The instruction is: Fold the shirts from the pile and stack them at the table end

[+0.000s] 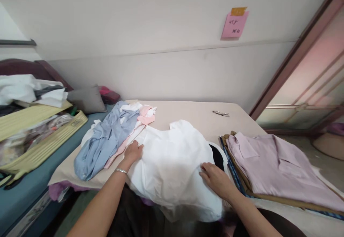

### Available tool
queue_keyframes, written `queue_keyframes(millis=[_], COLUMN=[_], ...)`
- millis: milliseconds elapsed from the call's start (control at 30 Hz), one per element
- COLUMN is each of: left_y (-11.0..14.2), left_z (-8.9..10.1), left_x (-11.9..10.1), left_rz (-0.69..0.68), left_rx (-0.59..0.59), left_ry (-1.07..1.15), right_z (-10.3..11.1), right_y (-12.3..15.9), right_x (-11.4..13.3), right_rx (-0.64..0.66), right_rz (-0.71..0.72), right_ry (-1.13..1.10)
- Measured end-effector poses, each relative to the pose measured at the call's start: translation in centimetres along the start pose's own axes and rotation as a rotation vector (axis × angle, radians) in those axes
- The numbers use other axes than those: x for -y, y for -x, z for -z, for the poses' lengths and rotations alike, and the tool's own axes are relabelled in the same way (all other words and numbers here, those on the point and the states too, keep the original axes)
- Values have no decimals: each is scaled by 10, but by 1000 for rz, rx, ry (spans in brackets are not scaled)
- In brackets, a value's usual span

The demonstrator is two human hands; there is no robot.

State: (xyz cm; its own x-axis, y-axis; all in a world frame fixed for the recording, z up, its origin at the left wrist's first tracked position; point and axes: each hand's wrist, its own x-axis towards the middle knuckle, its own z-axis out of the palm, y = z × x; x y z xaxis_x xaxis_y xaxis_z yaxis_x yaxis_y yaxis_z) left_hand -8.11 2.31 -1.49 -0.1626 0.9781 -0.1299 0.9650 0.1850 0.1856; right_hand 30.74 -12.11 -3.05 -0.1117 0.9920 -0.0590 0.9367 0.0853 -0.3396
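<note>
A white shirt lies loosely spread in front of me, its lower part hanging over the near edge of the cloth-covered table. My left hand, with a silver bracelet at the wrist, has its fingers closed on the shirt's left side. On the right side, my right hand pinches the white fabric with bent fingers. A black patch with a white rim shows just beyond that hand; its kind is unclear. Rumpled blue shirt and pink cloth lie beside my left hand.
At the right is a stack of folded clothes topped by a pale mauve shirt. Small thread snips rest toward the back. A yellow bag and a grey cushion sit at left. A pink note hangs on the wall.
</note>
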Motion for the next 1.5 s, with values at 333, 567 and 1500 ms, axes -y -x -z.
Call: queue_keyframes(millis=[333,567,1500], left_y=[-65,-90,34], left_z=[-25,-22,5], left_x=[-30,-11,43], left_rz=[-21,15,-220], left_rx=[42,-133,175], left_ry=[44,-11,50], right_z=[47,19,-71], right_y=[-91,-181,110], right_x=[-48,-70,53], right_rx=[-210,-164,3], right_rz=[-369,-556,-377], right_ry=[39,-64,-559])
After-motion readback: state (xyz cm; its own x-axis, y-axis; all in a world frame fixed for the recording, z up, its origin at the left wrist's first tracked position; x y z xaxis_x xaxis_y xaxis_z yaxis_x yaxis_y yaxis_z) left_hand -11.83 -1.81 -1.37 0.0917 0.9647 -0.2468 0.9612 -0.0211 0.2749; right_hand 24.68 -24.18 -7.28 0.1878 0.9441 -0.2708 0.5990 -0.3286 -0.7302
